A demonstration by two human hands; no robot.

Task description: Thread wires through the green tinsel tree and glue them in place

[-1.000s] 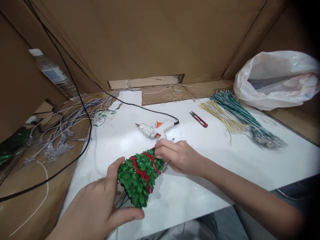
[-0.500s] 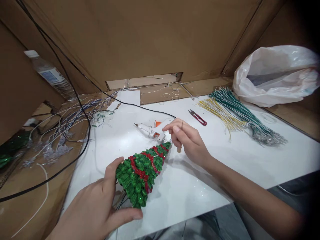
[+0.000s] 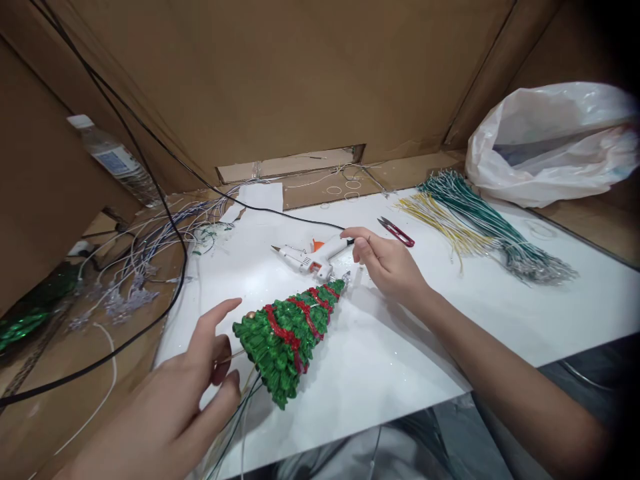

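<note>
A green Christmas tree ornament [image 3: 293, 337] with red garlands lies tilted on the white board, its clear tip pointing away to the right. My left hand [image 3: 200, 380] is beside its base, thumb and forefinger apart; a thin wire passes by the curled fingers, and other wires trail from the base. My right hand [image 3: 387, 263] is by the handle of a white hot glue gun [image 3: 303, 260], forefinger stretched out over the handle's end and the other fingers partly hidden. Whether the forefinger touches the handle is unclear. The glue gun lies just beyond the tree's tip.
Red thread snips [image 3: 396, 232] lie behind my right hand. Bundles of yellow wires [image 3: 440, 223] and green wires [image 3: 490, 220] spread at right, before a white plastic bag [image 3: 545, 153]. Tangled white wires [image 3: 135, 273], a bottle [image 3: 117, 160] and a black cable [image 3: 183, 247] occupy the left.
My left hand has let go of the tree's base and drawn back left. My right hand has moved slightly away from the tree's tip, towards the glue gun's handle.
</note>
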